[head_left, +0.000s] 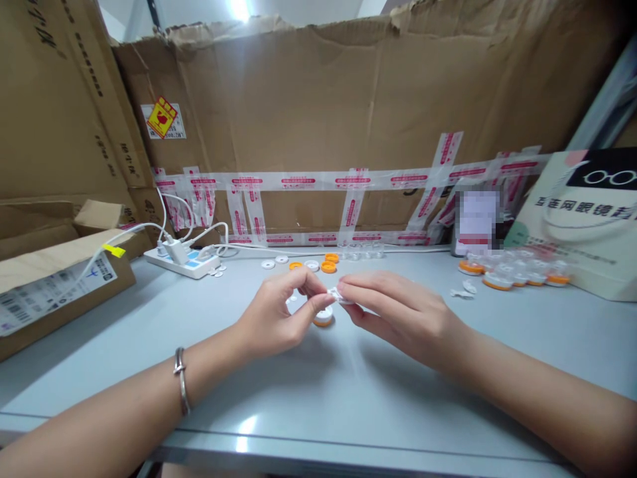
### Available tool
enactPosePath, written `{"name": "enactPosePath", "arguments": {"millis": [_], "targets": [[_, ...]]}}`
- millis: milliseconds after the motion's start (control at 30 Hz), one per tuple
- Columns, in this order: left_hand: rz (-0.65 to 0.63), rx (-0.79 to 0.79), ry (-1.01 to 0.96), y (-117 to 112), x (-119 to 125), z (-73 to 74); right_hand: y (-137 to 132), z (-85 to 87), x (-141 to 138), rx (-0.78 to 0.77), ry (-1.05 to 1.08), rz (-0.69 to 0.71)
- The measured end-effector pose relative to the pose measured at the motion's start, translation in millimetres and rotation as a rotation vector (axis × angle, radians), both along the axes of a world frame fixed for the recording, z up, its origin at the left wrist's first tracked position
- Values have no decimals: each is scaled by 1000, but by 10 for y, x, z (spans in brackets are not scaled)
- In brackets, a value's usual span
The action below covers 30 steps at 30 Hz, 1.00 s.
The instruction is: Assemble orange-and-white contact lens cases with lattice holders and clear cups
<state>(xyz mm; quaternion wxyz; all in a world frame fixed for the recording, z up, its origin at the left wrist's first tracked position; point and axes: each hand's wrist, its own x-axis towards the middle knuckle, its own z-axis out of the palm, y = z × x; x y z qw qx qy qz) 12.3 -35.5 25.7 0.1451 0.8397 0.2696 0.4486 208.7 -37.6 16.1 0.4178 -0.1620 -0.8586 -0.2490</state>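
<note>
Above the middle of the table, my left hand (283, 312) and my right hand (405, 309) meet at a small white piece (340, 296), each pinching it between thumb and fingers. Fingers cover much of it, so its exact kind does not show. Just below, on the tabletop, sits a round white-and-orange part (323, 317), partly behind my left thumb. Behind my hands lie orange rings (329, 266) and white discs (269, 264), with a row of small clear cups (365, 251) beside them.
Several clear domed pieces with orange bases (525, 269) are heaped at the right, near a phone-like device (476, 222) and a paper bag (582, 226). White scraps (464, 290) lie before them. At the left are a power strip (186, 260) and an open carton (64, 285). A large cardboard box (318, 99) walls the back.
</note>
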Motion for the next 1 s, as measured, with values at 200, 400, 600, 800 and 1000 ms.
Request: {"name": "enactPosePath", "arguments": {"millis": [200, 400, 600, 800, 1000], "targets": [[-24, 39, 10, -1, -6, -7, -9, -20, -11, -150, 29, 42], [-24, 79, -6, -17, -6, 6, -9, -8, 22, -138, 70, 65], [-40, 2, -40, -47, -13, 19, -54, 41, 31, -96, 61, 68], [-110, -242, -117, -76, -10, 39, -93, 85, 17, -170, 83, 172], [-170, -411, -189, -127, 0, 82, -130, 112, 8, -284, 160, 194]]}}
